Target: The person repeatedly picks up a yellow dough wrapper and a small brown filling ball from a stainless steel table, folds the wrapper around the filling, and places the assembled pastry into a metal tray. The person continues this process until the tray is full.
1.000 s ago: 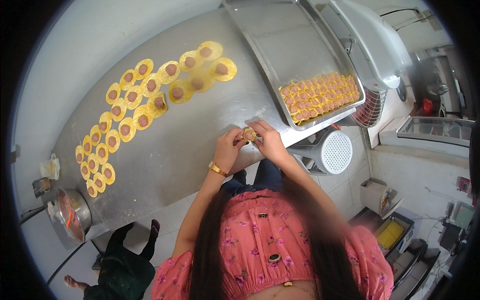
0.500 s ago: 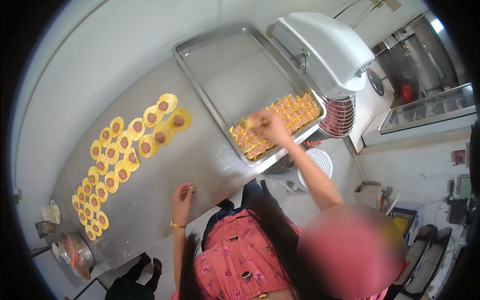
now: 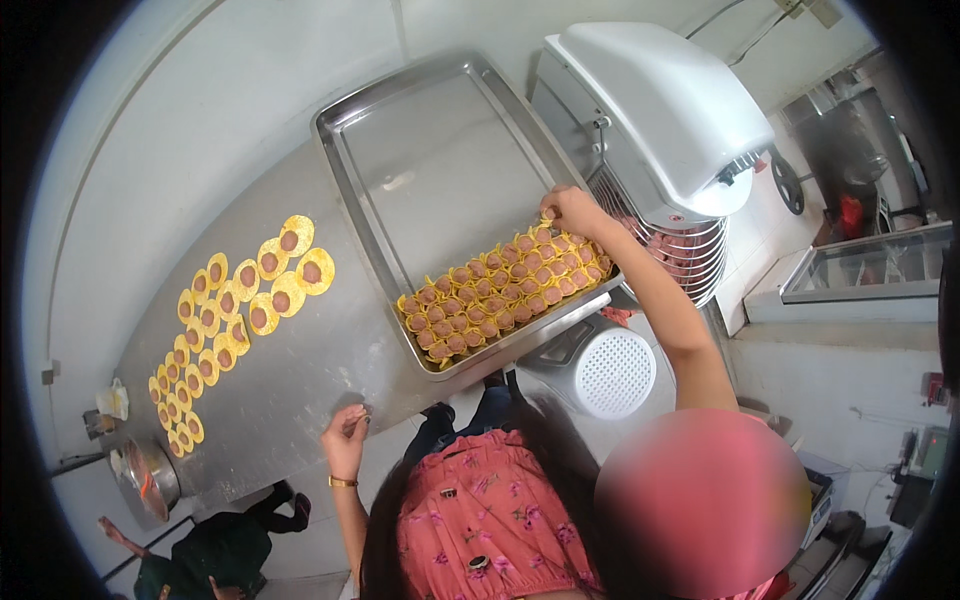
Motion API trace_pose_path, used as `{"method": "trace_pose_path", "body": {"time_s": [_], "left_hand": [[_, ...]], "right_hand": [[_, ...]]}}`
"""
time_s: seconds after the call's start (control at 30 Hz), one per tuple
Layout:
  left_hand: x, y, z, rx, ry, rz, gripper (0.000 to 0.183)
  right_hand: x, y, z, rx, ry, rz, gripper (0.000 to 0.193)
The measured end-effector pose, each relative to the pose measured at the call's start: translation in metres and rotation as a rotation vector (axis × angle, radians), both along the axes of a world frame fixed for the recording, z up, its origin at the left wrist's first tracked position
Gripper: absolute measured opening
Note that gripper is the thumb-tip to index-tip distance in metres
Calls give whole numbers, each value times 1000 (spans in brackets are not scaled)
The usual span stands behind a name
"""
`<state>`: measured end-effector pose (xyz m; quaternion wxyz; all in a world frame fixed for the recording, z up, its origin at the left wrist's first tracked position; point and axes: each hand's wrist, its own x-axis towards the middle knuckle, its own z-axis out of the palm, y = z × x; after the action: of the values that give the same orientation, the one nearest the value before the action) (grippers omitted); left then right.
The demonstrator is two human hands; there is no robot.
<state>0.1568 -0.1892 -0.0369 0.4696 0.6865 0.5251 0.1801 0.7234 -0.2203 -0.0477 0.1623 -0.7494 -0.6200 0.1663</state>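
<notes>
The right arm reaches up from the lower right, bent at the elbow, its forearm slanting leftward over the near right corner of a rectangular silver metal tray (image 3: 357, 190). The right hand (image 3: 580, 212) points down-left, knuckles up, thumb and fingertips pinching a small yellow-wrapped meat dumpling (image 3: 546, 220) at the far edge of the packed rows of yellow-wrapped dumplings (image 3: 500, 290) in the tray. The left hand (image 3: 345, 432), well apart, is raised by the near edge of the grey steel table (image 3: 300, 375), forearm nearly upright, fingers curled loosely; I cannot tell whether those 5 digits grip anything.
</notes>
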Motion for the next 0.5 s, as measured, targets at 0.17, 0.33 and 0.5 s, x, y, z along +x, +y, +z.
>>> {"method": "trace_pose_path", "body": {"time_s": [0.17,0.33,0.5], "left_hand": [[18,-17,-1,-34,22,14,23],[29,-24,-1,-3,93,-22,23],[35,-26,-1,16,87,-37,24]], "right_hand": [[5,-7,10,-48,27,128,28],[7,-9,14,-118,88,206,36],[10,-7,19,-165,116,227,40]]}}
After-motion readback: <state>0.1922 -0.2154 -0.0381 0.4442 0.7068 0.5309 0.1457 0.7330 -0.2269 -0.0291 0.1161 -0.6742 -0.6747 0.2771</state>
